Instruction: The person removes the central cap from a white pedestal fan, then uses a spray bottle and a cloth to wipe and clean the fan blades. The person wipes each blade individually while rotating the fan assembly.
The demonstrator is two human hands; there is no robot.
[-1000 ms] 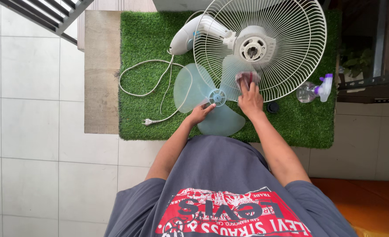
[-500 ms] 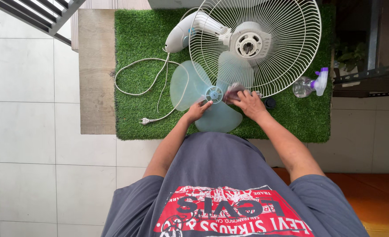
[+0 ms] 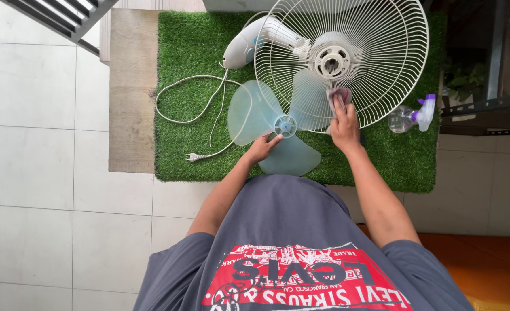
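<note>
A pale blue three-bladed fan propeller [image 3: 255, 115] lies on a green artificial grass mat [image 3: 191, 46]. My left hand [image 3: 262, 148] rests on the near blade beside the hub, fingers pressing it down. My right hand [image 3: 343, 122] presses a small dark pinkish cloth [image 3: 339, 96] onto the far right blade. Behind the blades lies the white fan body [image 3: 246, 43] with its round wire guard [image 3: 376, 52] and motor hub.
A white power cord with plug [image 3: 192, 156] loops over the mat's left part. A clear spray bottle with a purple nozzle [image 3: 410, 115] lies at the mat's right edge. A wooden plank [image 3: 130, 92] borders the mat on the left, on white floor tiles.
My right hand with the cloth has moved up along the right blade toward the wire guard. My left hand stays on the near blade by the hub.
</note>
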